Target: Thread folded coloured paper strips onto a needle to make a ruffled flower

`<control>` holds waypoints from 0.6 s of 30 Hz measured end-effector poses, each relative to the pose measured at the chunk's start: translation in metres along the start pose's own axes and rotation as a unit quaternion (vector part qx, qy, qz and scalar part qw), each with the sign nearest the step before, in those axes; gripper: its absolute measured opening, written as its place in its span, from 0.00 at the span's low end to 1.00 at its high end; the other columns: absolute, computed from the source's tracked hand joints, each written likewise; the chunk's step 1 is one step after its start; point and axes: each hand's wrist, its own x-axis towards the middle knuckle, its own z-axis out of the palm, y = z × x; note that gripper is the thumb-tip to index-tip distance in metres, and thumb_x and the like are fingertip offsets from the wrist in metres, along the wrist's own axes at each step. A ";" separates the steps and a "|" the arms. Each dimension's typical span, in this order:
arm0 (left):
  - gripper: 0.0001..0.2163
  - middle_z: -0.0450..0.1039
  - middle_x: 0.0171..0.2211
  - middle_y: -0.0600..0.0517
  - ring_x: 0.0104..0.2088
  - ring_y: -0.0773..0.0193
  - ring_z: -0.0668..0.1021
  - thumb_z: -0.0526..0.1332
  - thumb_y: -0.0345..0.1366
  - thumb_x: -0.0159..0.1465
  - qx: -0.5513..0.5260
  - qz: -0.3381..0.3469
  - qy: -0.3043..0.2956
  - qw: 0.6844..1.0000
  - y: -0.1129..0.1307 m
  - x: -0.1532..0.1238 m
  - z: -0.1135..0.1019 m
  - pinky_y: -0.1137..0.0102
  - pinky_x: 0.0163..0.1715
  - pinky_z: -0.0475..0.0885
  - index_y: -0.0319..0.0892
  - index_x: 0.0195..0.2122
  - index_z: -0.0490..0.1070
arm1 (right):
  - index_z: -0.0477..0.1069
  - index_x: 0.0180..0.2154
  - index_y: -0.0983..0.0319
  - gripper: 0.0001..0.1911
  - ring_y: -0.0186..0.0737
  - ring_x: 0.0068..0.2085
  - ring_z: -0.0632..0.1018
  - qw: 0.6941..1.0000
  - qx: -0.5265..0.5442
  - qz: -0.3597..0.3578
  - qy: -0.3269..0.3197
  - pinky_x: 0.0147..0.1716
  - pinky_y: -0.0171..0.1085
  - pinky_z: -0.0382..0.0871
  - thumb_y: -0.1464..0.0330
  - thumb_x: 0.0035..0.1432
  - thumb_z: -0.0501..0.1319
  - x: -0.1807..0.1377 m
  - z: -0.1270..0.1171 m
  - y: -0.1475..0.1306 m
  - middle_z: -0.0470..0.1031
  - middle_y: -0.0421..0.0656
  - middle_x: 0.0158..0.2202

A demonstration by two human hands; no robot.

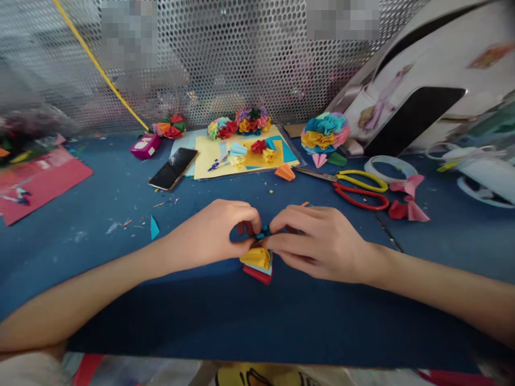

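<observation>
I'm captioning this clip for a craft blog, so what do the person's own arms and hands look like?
The slender left grip and slender right grip are bare hands, with no gloves, rings or bands visible. The bare left forearm and bare right forearm show no sleeve or watch in view.

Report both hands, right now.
Left hand: closed, pinching a folded coloured paper bundle.
Right hand: closed, pinching the same bundle from the other side.
</observation>
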 end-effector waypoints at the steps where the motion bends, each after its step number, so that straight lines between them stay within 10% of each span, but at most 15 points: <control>1: 0.06 0.76 0.33 0.55 0.34 0.67 0.76 0.62 0.25 0.59 -0.002 0.004 0.000 1.000 0.000 0.000 0.000 0.73 0.35 0.68 0.41 0.35 0.75 | 0.76 0.37 0.61 0.11 0.34 0.32 0.72 1.000 -0.004 -0.007 -0.001 0.29 0.34 0.60 0.73 0.70 0.55 0.000 -0.001 0.000 0.75 0.43 0.36; 18: 0.06 0.75 0.32 0.55 0.33 0.67 0.76 0.62 0.23 0.58 0.004 -0.017 0.001 1.000 0.010 -0.002 0.006 0.73 0.33 0.67 0.40 0.33 0.74 | 0.77 0.36 0.62 0.13 0.37 0.32 0.74 0.996 0.023 0.075 -0.049 0.32 0.36 0.66 0.69 0.71 0.56 0.006 -0.009 -0.019 0.76 0.43 0.32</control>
